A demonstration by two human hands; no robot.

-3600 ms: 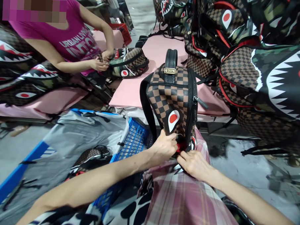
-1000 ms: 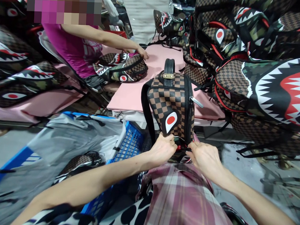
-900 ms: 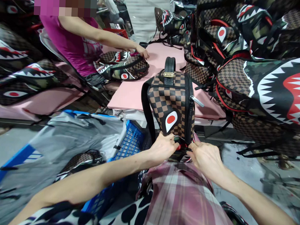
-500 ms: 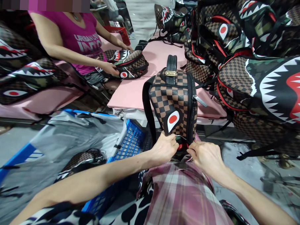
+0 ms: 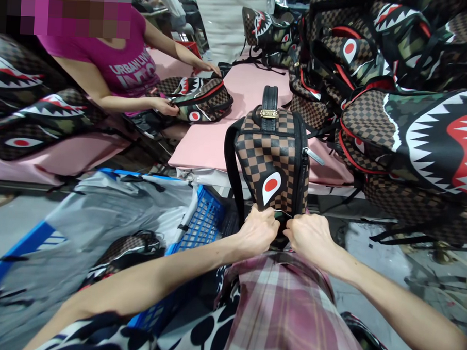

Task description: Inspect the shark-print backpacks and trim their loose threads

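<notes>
Past the plaid cloth point(image 5: 274, 306), I see the left hand point(image 5: 259, 230) gripping the checkered backpack point(image 5: 253, 150) below its eye patch point(image 5: 271, 185). The right hand point(image 5: 310, 235) has its fingers closed on it too, though I can't make out which part. The backpack stands upright before the pink counter point(image 5: 198, 145).

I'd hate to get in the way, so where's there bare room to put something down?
The pink table shows bare between the co-worker's backpack and the backpack pile, and at its near edge left of the held backpack. The pile crowds its right side.
</notes>
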